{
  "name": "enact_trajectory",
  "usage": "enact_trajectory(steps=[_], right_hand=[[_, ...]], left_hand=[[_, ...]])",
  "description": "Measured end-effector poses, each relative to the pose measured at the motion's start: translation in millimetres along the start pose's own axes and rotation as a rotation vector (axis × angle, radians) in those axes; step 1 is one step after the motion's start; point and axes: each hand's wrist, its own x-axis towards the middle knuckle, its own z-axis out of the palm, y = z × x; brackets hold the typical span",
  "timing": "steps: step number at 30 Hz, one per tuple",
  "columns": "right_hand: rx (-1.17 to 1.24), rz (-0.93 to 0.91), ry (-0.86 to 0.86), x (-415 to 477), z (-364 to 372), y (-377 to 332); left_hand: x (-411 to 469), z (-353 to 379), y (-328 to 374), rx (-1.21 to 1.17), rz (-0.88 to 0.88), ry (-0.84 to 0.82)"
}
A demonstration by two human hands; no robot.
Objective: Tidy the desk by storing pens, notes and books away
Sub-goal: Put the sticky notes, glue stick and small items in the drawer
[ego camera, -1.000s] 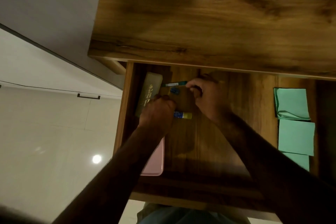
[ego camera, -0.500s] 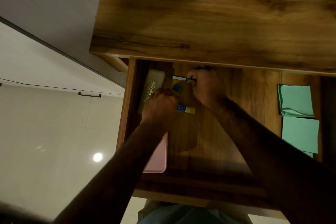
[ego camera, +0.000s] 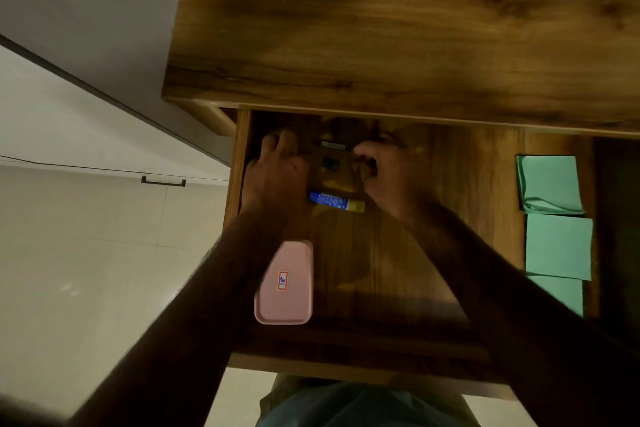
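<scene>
Our left hand (ego camera: 277, 170) lies flat, fingers spread, in the drawer's (ego camera: 398, 253) far left corner, holding nothing we can see. Our right hand (ego camera: 384, 173) is curled by the pen's (ego camera: 334, 146) right end, but we cannot tell if it grips it. The glue stick (ego camera: 336, 201) lies between our wrists; the notes (ego camera: 550, 218) are well apart on the right.

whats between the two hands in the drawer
In the head view, a small dark clip and a pen lie between the left hand and right hand.
</scene>
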Motion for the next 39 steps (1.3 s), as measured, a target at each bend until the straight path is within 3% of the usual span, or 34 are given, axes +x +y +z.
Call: enact_trajectory(steps=[7,25,39], right_hand=[[-0.111,-0.102,-0.226,-30,8,7],[-0.149,-0.113,-0.176,-42,9,1],[-0.262,-0.169,-0.035,-105,-64,23]], left_hand=[[-6,7,4,0.032,0.001,0.056],[-11,-1,4,0.118,0.031,0.12],[-75,-15,96,0.015,0.08,0.184]])
